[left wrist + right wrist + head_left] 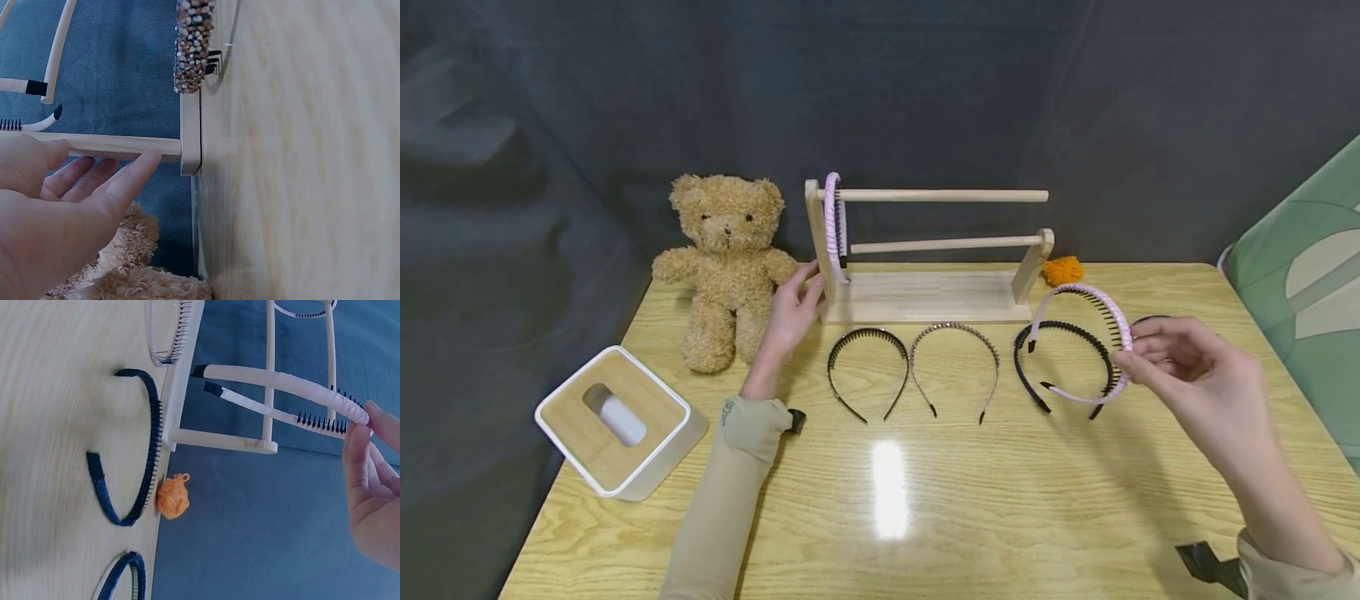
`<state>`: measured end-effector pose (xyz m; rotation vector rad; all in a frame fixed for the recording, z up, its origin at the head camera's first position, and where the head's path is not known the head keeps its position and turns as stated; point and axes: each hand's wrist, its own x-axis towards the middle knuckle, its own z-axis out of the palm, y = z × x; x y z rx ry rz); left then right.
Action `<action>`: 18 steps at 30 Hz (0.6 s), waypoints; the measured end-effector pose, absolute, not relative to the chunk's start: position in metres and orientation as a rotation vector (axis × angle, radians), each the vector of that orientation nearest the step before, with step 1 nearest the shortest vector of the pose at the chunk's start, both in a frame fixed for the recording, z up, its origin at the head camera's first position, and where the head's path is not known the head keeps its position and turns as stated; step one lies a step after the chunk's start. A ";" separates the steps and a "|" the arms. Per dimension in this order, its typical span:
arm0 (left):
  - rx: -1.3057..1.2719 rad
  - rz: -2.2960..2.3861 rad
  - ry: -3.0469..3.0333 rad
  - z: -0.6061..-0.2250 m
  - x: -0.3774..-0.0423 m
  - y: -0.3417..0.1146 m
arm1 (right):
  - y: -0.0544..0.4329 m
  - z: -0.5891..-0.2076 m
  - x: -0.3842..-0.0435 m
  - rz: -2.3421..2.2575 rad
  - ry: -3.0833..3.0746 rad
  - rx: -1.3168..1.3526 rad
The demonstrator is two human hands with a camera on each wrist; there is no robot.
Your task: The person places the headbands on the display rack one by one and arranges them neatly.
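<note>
My right hand (1206,375) pinches a pink wrapped headband (275,380) with black comb teeth, held above the table at the right. Beneath it lies a black braided headband (1067,325). My left hand (793,312) touches the outer side of the left upright of a wooden rack (925,296), its fingertips against the wood (125,147). Another pink headband (831,221) hangs at the left end of the rack's upper rod. In front of the rack lie a dark toothed headband (868,332) and a pinkish beaded headband (955,326).
A teddy bear (730,267) sits left of the rack. Nearer on the left stands a white tissue box (662,458) with a wooden lid. An orange yarn-like bundle (1063,270) lies by the rack's right end. One more dark headband (119,575) lies at the right.
</note>
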<state>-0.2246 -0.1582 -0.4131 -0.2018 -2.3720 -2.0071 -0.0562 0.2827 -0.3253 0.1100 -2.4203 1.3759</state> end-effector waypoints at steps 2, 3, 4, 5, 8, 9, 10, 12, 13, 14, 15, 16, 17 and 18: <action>-0.191 -2.002 -2.378 -0.413 -0.225 -0.158 | 0.280 -0.325 -0.060 1.408 -2.385 0.106; -0.188 -1.998 -2.383 -0.414 -0.225 -0.158 | 0.279 -0.324 -0.062 1.423 -2.368 0.105; -0.182 -1.999 -2.383 -0.414 -0.225 -0.158 | 0.278 -0.324 -0.064 1.439 -2.350 0.103; -0.181 -2.003 -2.385 -0.414 -0.225 -0.158 | 0.276 -0.324 -0.066 1.454 -2.334 0.102; -0.184 -2.011 -2.387 -0.414 -0.224 -0.158 | 0.273 -0.323 -0.070 1.476 -2.306 0.087; -0.187 -2.014 -2.386 -0.414 -0.224 -0.159 | 0.272 -0.323 -0.071 1.462 -2.308 0.082; -0.189 -2.014 -2.385 -0.414 -0.224 -0.159 | 0.271 -0.323 -0.073 1.465 -2.303 0.073; -0.194 -2.012 -2.382 -0.414 -0.224 -0.159 | 0.270 -0.322 -0.076 1.465 -2.298 0.061; -0.197 -2.010 -2.381 -0.414 -0.224 -0.159 | 0.269 -0.322 -0.077 1.466 -2.293 0.059; -0.198 -2.011 -2.380 -0.414 -0.224 -0.159 | 0.269 -0.321 -0.079 1.480 -2.281 0.055; -0.197 -2.015 -2.376 -0.414 -0.224 -0.159 | 0.268 -0.321 -0.081 1.485 -2.273 0.052; -0.198 -2.013 -2.375 -0.414 -0.225 -0.159 | 0.267 -0.320 -0.082 1.503 -2.257 0.050; -0.198 -2.012 -2.372 -0.414 -0.225 -0.159 | 0.267 -0.320 -0.083 1.513 -2.241 0.053; -0.199 -2.009 -2.372 -0.414 -0.226 -0.159 | 0.267 -0.319 -0.085 1.534 -2.217 0.053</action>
